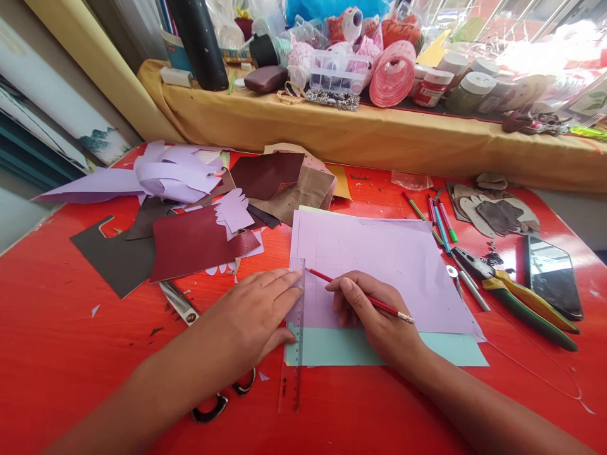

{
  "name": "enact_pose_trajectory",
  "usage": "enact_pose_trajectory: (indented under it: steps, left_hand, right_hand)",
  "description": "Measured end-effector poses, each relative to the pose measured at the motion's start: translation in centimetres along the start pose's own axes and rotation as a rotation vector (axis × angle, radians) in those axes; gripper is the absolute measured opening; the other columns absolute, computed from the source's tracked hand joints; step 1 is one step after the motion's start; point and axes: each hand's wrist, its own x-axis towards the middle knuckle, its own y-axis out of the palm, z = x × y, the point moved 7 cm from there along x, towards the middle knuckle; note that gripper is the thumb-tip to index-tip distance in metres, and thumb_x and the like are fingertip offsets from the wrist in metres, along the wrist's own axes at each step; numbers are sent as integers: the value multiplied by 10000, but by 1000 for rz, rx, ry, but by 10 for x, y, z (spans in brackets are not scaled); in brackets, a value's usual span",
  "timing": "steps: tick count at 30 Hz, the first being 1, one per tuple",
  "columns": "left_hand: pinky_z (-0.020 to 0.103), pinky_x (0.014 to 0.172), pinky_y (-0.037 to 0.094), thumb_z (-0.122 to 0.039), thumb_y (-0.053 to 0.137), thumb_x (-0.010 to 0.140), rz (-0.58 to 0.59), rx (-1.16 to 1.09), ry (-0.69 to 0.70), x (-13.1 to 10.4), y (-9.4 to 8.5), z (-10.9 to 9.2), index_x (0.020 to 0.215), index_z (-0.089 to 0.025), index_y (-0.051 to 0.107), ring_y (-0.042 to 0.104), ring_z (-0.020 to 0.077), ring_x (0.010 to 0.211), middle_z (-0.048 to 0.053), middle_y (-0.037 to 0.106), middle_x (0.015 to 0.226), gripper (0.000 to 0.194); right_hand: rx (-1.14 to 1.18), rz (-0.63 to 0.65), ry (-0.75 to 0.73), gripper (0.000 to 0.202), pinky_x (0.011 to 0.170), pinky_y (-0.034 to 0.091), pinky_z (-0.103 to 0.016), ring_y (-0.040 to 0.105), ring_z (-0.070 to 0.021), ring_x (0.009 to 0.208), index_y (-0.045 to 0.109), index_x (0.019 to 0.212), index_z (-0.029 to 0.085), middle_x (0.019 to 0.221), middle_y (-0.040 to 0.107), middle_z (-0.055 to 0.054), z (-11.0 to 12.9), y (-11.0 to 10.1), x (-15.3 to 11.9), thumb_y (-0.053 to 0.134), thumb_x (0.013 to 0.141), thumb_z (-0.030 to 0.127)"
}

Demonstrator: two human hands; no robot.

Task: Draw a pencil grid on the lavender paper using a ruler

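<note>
My left hand (268,303) lies flat with its fingers stretched out, pressing on a clear ruler (297,341). The ruler stands lengthwise along the left edge of a lilac paper sheet (379,265). In my right hand (374,303) is a red pencil (379,304), pinched between thumb and fingers. Its tip touches or hovers beside the ruler's upper right edge; I cannot tell which. Faint pencil lines show on the lilac sheet. Beneath that sheet a mint-green sheet (341,351) sticks out at the front. Scissors (183,304) lie partly hidden under my left forearm.
Leather pieces (194,243) and lilac paper scraps (175,174) pile up at the back left. Pliers (526,297), a phone (554,278) and several felt-tip pens (441,227) lie on the right. A cloth-covered ledge (332,126) crowded with jars and craft supplies runs along the back.
</note>
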Motion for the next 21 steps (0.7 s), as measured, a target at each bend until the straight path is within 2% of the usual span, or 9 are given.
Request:
enact_pose_trajectory:
  steps: [8, 15, 21]
  left_hand:
    - [450, 1258, 453, -409, 805, 998, -10, -2, 16, -1, 0, 1, 1503, -161, 636, 573, 331, 1516, 154, 545, 1691, 587]
    - [456, 1251, 468, -410, 802, 1004, -2, 3, 20, -1, -2, 1, 1517, -156, 635, 579, 332, 1512, 157, 553, 1683, 597]
    - [457, 1236, 485, -416, 849, 965, 1, 29, 17, -1, 0, 1, 1507, -161, 645, 589, 339, 1502, 153, 551, 1685, 633]
  right_hand:
    - [18, 1, -31, 440, 570, 505, -271, 645, -145, 603, 778, 936, 192, 724, 693, -15, 0, -1, -2, 596, 1129, 543]
    - [29, 7, -45, 501, 558, 477, -286, 605, -152, 553, 760, 876, 198, 617, 660, 0, 1, -2, -3, 576, 1126, 591]
    - [-1, 5, -36, 541, 556, 436, -293, 576, -154, 534, 761, 852, 198, 559, 655, 1, 1, -4, -4, 554, 1128, 614]
